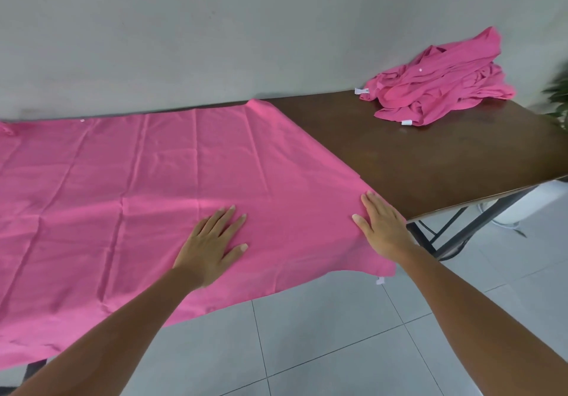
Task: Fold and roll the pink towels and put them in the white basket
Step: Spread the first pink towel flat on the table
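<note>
Left hand [212, 242] and right hand [382, 226], fingers straight (gripping nothing), press flat on a spread pink towel [138, 186] covering the bench [430, 156]; crumpled towels [439, 85] lie well apart.

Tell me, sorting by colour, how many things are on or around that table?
Pink: 2, the spread towel and the crumpled heap of towels (how many lie in the heap cannot be told)
Brown: 1, the table
White: 1, an object on the floor behind the table legs, mostly hidden
Green: 1, a plant at the right edge
Total: 5
</note>
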Motion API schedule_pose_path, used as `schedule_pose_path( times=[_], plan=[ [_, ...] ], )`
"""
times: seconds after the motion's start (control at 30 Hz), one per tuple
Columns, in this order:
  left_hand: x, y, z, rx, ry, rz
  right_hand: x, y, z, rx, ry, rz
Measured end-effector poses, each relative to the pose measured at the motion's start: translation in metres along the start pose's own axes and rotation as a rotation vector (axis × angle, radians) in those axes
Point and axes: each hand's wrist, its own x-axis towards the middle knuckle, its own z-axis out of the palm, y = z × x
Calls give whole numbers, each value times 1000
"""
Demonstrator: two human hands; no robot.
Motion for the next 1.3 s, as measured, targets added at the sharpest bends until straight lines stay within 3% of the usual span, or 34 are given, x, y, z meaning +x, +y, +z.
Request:
schedule_pose_path(
  times=[0.33,0.57,0.97,1.3],
  plan=[
    [30,2,-9,-190,79,7,29,-13,-14,92,115,132],
    [114,4,-17,-254,14,78,76,-19,-23,268,101,222],
    [238,1,-6,-224,-75,203,110,-17,-33,335,93,302],
    [239,-4,5,-152,-44,211,134,-11,-63,-30,-5,351]
  ],
)
